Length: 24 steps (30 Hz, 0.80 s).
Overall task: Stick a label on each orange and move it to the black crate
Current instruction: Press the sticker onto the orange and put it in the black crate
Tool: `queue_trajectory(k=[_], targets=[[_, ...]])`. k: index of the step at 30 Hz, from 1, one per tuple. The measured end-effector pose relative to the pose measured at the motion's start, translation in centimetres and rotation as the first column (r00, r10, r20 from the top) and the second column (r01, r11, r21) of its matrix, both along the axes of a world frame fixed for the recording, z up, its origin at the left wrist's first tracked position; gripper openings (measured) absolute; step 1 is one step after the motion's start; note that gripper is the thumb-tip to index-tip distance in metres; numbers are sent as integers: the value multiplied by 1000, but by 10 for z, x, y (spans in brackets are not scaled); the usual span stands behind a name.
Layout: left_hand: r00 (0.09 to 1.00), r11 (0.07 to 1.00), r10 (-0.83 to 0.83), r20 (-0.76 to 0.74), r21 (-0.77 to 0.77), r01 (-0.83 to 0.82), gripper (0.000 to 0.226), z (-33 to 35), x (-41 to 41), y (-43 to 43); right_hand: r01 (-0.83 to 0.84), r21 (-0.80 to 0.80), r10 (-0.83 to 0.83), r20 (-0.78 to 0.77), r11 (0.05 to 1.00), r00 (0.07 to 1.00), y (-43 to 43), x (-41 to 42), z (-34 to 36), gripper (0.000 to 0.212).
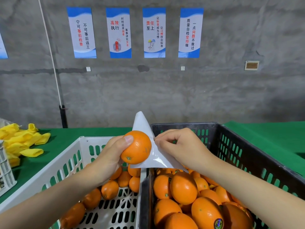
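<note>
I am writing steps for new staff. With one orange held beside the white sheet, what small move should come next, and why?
Probably the right hand peels a label from the white sheet and presses it on the orange in the left hand: its fingers pinch the sheet's edge, and no label shows on this orange.

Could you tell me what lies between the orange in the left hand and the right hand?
In the head view, a white label sheet spans that gap, pinched by the right hand and passing behind the orange.
</note>
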<state>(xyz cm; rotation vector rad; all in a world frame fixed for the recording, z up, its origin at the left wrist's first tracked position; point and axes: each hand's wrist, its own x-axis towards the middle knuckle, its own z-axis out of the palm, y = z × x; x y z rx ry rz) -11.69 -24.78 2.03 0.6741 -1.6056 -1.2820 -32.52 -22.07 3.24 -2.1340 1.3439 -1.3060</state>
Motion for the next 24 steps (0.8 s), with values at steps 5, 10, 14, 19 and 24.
queue_trajectory(k=[5, 10, 14, 19, 24], targets=[[999, 999, 36, -31, 13, -35, 96, -1, -1, -1, 25, -40, -26, -15, 999, 1000, 3, 1, 2, 27], [1000, 1000, 14, 8, 5, -14, 94, 0, 1, 0, 46, -39, -49, -69, 998, 996, 3, -1, 3, 23], [999, 999, -21, 29, -24, 22, 78, 0, 0, 1, 87, -64, -93, -101, 994, 990, 2, -1, 2, 16], [997, 997, 42, 66, -72, -38, 82, -2, -2, -2, 181, -99, -172, 95, 979, 981, 0, -3, 7, 16], [988, 990, 25, 151, -140, -4, 53, 0, -3, 3, 223, -416, -200, 98, 881, 975, 10, 0, 14, 23]])
